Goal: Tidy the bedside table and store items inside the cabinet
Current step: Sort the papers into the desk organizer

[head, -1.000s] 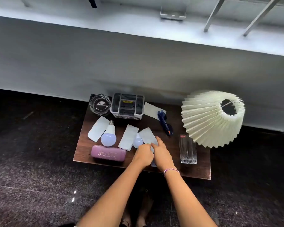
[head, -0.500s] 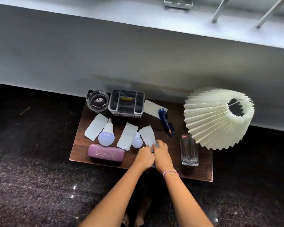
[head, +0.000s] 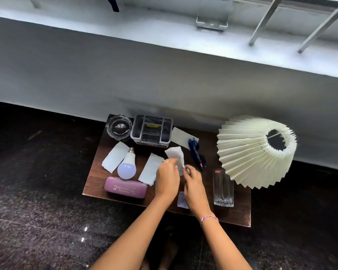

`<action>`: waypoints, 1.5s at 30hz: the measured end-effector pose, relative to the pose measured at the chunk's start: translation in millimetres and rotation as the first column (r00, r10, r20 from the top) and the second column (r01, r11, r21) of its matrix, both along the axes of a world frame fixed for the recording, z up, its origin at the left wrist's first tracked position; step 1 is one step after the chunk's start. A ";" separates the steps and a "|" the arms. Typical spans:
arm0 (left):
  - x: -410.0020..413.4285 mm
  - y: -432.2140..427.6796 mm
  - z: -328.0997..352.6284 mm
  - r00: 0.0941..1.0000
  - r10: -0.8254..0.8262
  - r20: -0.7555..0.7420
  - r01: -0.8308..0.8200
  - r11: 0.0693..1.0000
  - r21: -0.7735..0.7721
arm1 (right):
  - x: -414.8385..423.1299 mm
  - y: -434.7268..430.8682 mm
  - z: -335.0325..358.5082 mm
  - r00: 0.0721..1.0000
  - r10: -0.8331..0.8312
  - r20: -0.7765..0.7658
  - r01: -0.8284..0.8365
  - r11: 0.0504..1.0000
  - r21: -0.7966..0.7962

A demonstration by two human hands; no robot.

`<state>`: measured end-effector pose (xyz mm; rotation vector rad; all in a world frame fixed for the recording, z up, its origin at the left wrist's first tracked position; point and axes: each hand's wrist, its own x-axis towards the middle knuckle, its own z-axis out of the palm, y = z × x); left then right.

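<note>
Both hands are on the paper sheet (head: 174,154), just in front of the organiser box (head: 151,131), by its R corner. L hand (head: 167,177): fingers curled, pinching the sheet's lower-L edge. R hand (head: 195,184): fingertips nipping the lower-R edge. The sheet is up off the bedside table (head: 95,184) and curling, so imo it's thin, limp, near weightless and creases or tears easily. Take it by an edge w/ a light pinch, no squeeze needed. Two more sheets lie flat in front of the box to its L, one sheet (head: 180,136) lies beside it on the R; same handling. Big bulb (head: 127,164) is in front-L of the box, touching the purple specs case (head: 125,187). It's glassy, round and will roll, so prob best to cup the globe, not the cap. The case looks rigid; grab it across the short side. Ashtray (head: 119,128) sits directly L of the box and looks like heavy glass. Tumbler (head: 222,189) is front-R, well apart from the box: fragile and slick, so wrap it mid-body. Blue sunglasses (head: 196,152) lie R-front of the box; lift by the frame, not the lens. Pleated lampshade (head: 256,151) is far R. A pale scrap (head: 182,199) shows btw the wrists, can't tell what it is. Cabinet not in view. Judging by the clutter, it's early in the tidy.
</note>
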<state>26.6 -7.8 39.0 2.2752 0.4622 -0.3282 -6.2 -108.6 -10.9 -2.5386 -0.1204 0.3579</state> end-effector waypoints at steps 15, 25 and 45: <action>30.2 48.1 14.2 0.960 0.253 0.119 -0.240 0.964 -0.119 | 19.5 24.9 45.3 0.993 -0.079 0.082 0.047 0.941 0.336; 61.4 90.4 23.4 0.972 0.171 0.162 -0.165 0.985 -0.052 | 56.1 61.9 54.0 0.976 -0.196 0.096 0.135 0.889 0.436; 135.8 128.7 31.9 0.921 -0.199 0.334 0.162 0.978 0.135 | 168.3 82.3 69.4 0.954 -0.170 0.247 0.138 0.980 0.142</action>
